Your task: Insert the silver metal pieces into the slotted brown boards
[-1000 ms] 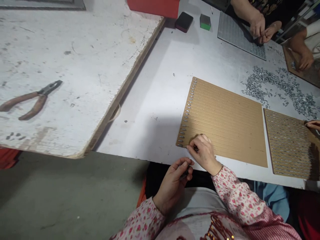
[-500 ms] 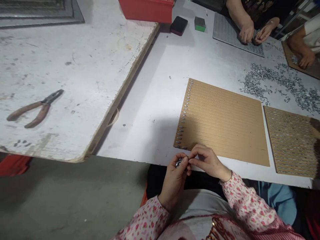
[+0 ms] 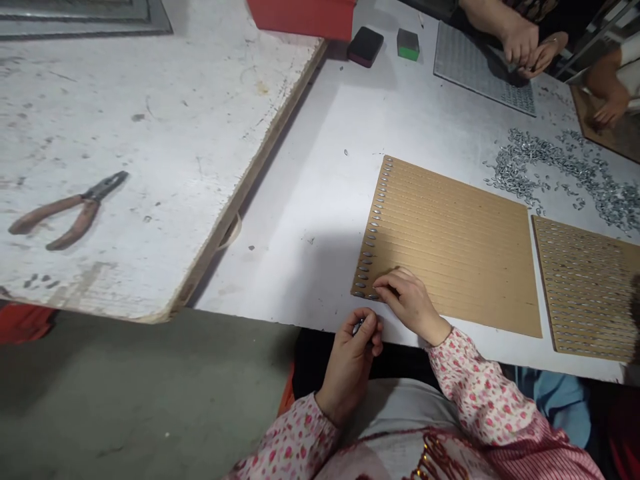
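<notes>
My left hand is closed around several small shiny metal pieces, just off the front edge of the table. Pinched together, the fingertips of my right hand are over the lower left corner of a brown grooved board. Whatever they pinch is too small and hidden to make out. Along the board's left edge runs a column of silvery leaf-shaped pieces, with one more lying beside the bottom one, close under my right fingertips.
Loose metal pieces lie heaped at the right. A second board filled with pieces is beside mine. Two co-workers' hands work at the far side. Pliers rest on the raised left tabletop; a red bin stands behind.
My right hand has moved away from my left hand, up onto the board's lower left corner. My left hand stays closed in place. The view has shifted slightly.
</notes>
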`<control>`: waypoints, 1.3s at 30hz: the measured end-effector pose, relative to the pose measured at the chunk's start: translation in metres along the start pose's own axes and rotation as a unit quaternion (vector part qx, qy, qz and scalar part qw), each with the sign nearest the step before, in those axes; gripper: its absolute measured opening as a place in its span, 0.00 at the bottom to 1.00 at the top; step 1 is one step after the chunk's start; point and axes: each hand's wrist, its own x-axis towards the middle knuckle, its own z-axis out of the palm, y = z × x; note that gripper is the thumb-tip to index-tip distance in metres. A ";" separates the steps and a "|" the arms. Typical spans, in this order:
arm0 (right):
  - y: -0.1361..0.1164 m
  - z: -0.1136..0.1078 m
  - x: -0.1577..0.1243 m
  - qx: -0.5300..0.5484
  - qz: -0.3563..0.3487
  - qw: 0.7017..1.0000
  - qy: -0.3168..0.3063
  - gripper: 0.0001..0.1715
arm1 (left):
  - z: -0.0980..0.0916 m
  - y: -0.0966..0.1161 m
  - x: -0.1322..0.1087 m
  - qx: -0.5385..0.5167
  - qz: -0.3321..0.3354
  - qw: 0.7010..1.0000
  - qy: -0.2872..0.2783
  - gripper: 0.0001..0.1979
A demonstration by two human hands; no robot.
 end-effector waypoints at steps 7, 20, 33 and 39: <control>-0.003 0.006 0.000 -0.074 0.018 0.997 -0.002 0.06 | -0.002 0.000 0.001 -0.006 -0.002 1.000 -0.014 0.14; 0.002 0.007 -0.009 -0.008 -0.017 1.000 0.016 0.07 | -0.005 0.001 0.001 -0.025 -0.010 1.000 -0.003 0.17; -0.003 0.013 -0.007 -0.030 0.016 0.999 0.029 0.10 | -0.005 0.000 0.002 -0.012 0.000 1.000 0.020 0.18; -0.006 0.018 -0.004 -0.041 0.022 0.998 0.034 0.12 | -0.006 0.000 0.003 -0.014 0.006 1.000 0.018 0.17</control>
